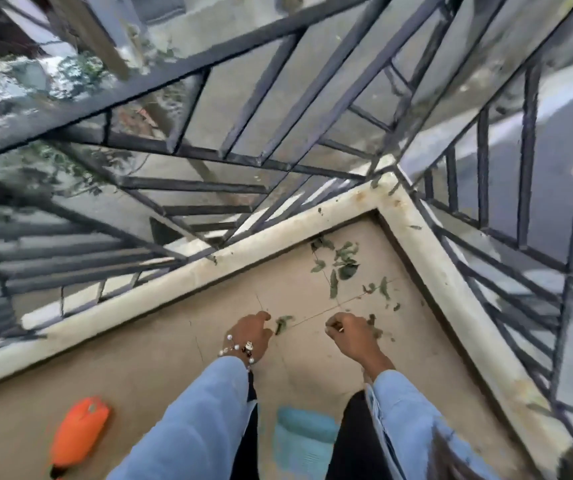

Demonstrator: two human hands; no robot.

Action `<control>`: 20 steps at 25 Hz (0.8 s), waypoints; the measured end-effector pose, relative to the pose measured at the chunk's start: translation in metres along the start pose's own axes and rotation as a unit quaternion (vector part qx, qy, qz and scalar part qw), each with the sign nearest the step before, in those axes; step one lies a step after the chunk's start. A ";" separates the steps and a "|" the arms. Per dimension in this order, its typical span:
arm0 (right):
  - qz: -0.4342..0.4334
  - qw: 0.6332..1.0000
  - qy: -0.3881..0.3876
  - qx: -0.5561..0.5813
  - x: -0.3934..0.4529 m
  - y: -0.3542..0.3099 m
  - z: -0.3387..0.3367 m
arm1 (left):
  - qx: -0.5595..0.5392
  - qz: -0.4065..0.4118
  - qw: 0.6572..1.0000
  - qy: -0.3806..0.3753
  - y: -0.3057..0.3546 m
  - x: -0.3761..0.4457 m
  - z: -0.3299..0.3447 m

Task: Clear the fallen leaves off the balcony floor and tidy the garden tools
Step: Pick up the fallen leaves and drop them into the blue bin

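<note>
Green fallen leaves (342, 263) lie scattered on the beige balcony floor (160, 341) in the corner by the railing. My left hand (250, 332), with a beaded bracelet at the wrist, is low over the floor, and its fingertips pinch a single leaf (282, 323). To the right, my right hand (351, 332) is curled closed, and dark leaf bits (372, 321) stick out past its fingers. An orange tool (79, 433) lies on the floor at the lower left. A light blue dustpan-like tool (304, 441) sits between my legs.
A raised pale concrete kerb (209, 268) edges the floor on two sides and meets in a corner ahead. Dark metal railings (482, 188) rise from it, with a drop to the ground beyond. My blue sleeves fill the lower centre.
</note>
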State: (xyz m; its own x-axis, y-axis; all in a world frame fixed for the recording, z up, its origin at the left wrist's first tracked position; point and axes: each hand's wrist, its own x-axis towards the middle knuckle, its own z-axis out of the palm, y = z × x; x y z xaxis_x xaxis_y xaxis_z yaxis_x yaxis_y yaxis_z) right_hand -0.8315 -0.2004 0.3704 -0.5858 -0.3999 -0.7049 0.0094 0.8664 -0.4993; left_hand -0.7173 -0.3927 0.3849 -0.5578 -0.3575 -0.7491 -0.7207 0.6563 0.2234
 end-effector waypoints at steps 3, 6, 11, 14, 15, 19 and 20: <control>0.072 0.993 0.033 0.084 0.044 -0.012 0.060 | 0.068 0.049 0.996 -0.027 -0.040 0.080 -0.010; 0.134 0.987 -0.016 0.084 0.105 -0.005 0.145 | 0.080 0.063 0.993 -0.063 -0.079 0.168 0.012; 0.142 0.989 -0.036 0.024 0.226 0.044 0.269 | 0.112 0.091 0.984 -0.109 -0.126 0.289 0.089; 0.121 0.990 0.006 -0.078 0.303 0.086 0.337 | 0.074 0.096 0.985 -0.120 -0.146 0.353 0.144; 0.116 0.988 0.012 -0.098 0.327 0.099 0.363 | 0.048 0.081 0.988 -0.120 -0.153 0.369 0.160; 0.103 0.988 -0.017 -0.115 0.369 0.131 0.402 | -0.118 -0.055 0.983 -0.128 -0.175 0.406 0.205; 0.104 0.992 -0.015 -0.074 0.369 0.132 0.393 | -0.165 -0.096 0.973 -0.130 -0.175 0.407 0.207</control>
State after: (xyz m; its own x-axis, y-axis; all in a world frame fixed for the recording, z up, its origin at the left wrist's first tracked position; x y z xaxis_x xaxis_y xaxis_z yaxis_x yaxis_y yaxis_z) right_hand -0.7278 -0.3512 -0.1536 -0.5598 -0.2149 -0.8003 0.0070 0.9645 -0.2639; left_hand -0.7327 -0.5154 -0.0881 -0.3075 -0.2450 -0.9194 -0.9183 0.3295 0.2193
